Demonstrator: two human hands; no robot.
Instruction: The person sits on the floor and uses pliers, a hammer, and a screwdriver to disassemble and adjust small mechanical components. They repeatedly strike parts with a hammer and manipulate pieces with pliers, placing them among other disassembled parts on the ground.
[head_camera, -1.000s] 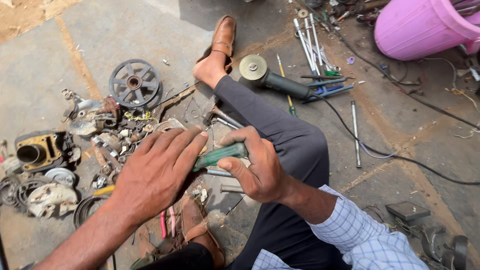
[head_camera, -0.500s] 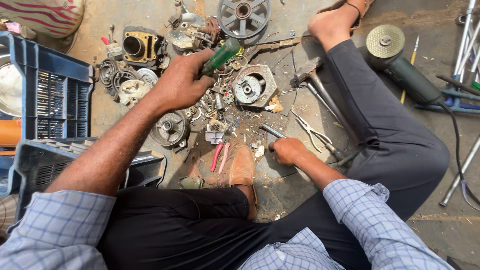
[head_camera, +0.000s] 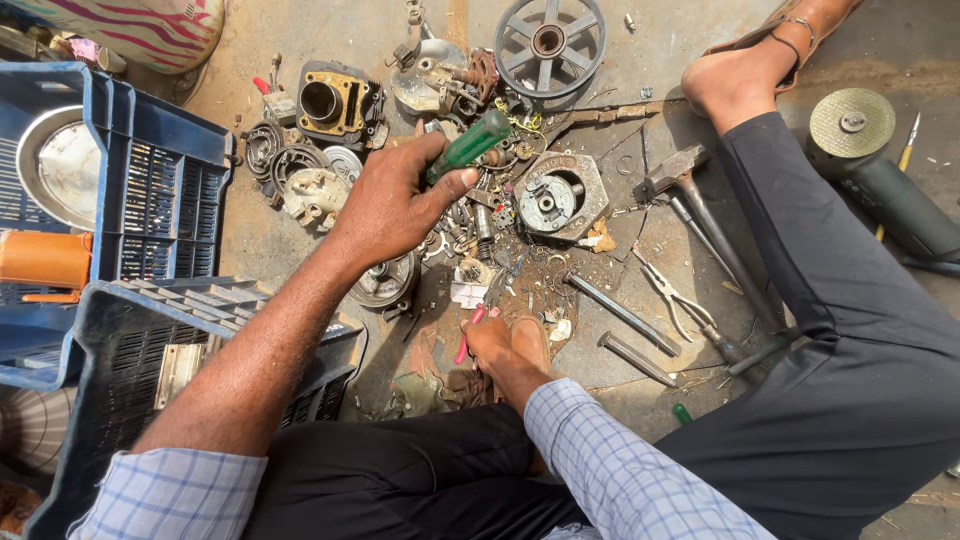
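My left hand (head_camera: 392, 203) is closed around a green-handled screwdriver (head_camera: 470, 143), held over a heap of small metal engine parts (head_camera: 480, 230) on the concrete floor. My right hand (head_camera: 490, 345) rests low by my brown sandal (head_camera: 530, 338), with its fingers curled over a red-handled tool (head_camera: 466, 335). Whether it grips that tool I cannot tell. A round metal housing (head_camera: 555, 195) lies just right of the screwdriver tip.
A hammer (head_camera: 690, 175), pliers (head_camera: 680, 305) and two steel rods (head_camera: 622, 315) lie right of the heap. An angle grinder (head_camera: 870, 165) sits far right. A spoked pulley (head_camera: 550, 40) and an engine cylinder (head_camera: 335, 100) lie at the top. Blue crates (head_camera: 150, 170) stand on the left.
My left hand stays raised over the parts with the screwdriver. My right hand has drawn back from the steel rods to the red-handled tool beside the sandal.
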